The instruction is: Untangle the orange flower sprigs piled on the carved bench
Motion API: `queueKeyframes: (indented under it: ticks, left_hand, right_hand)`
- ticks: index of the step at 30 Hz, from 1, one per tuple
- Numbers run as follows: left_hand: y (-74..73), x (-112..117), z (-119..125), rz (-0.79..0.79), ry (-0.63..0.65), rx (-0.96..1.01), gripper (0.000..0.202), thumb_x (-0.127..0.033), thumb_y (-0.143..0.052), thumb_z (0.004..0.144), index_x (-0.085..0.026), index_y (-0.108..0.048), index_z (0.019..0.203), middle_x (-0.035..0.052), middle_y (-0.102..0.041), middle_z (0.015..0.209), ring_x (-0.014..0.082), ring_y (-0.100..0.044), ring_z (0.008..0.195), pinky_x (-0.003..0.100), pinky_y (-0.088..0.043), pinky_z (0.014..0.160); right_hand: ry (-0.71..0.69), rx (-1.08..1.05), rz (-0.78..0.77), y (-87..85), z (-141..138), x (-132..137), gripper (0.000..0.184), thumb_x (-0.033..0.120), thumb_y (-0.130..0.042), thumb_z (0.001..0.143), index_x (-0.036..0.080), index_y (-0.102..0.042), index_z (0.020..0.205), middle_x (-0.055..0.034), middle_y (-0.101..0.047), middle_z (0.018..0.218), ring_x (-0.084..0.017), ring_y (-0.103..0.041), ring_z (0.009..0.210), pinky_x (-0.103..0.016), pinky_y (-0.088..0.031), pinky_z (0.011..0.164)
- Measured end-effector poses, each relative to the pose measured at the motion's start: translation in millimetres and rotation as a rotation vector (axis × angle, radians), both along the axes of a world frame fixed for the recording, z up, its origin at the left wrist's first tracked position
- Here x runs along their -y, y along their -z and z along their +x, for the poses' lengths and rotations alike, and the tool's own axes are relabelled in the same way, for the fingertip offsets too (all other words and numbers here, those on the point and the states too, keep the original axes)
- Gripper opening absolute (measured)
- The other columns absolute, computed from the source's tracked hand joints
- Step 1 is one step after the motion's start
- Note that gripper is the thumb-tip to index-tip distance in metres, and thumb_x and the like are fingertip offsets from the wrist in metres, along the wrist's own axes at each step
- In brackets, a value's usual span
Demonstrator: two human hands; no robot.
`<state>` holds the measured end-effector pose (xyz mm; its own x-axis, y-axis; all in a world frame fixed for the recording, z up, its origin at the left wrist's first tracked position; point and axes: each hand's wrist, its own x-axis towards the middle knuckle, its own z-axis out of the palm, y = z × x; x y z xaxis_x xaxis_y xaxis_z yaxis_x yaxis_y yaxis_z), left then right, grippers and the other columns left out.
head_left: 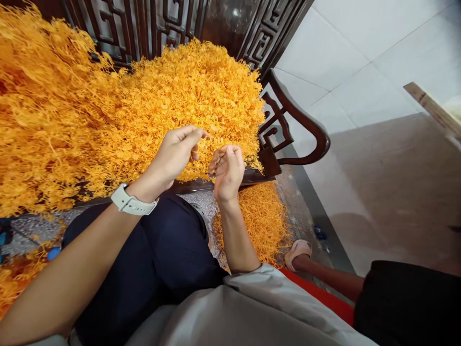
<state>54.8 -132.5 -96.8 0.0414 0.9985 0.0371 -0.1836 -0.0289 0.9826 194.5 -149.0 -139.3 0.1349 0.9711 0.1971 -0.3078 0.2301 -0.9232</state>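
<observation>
A big heap of orange plastic flower-like pieces (201, 86) with thin curly strands lies on a dark carved wooden bench (266, 161). My left hand (180, 146), with a pale watch strap (133, 202) on its wrist, is in front of the heap, thumb and index finger pinched together. Close by on the right, my right hand (228, 170) is turned palm inward with its fingers curled and the thumb against them. The hands are a small gap apart. Whatever lies between the fingertips is too small to tell against the orange behind it.
More orange strands (259, 216) lie on the floor below the bench, and others (18, 278) at lower left. The bench's curved armrest (320, 139) stands at right. Another person's leg and pink shoe (298, 252) are at lower right, near a tiled wall (360, 86).
</observation>
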Motion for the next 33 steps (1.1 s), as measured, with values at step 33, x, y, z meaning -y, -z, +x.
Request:
queueKeyframes:
  ticks: [33]
  left_hand:
    - [-10.6,-7,-13,-0.051,-0.004,-0.101,0.024,-0.037,-0.068,0.094,-0.017,-0.065,0.080,-0.0046,-0.039,0.058,0.0090,-0.030,0.051,0.024,-0.022,0.049]
  right_hand:
    - [-0.586,0.171,0.235,-58.4,61,-18,0.040,0.058,-0.060,0.101,0.025,-0.079,0.114,-0.0074,-0.078,0.097,-0.017,-0.071,0.078,-0.032,-0.059,0.072]
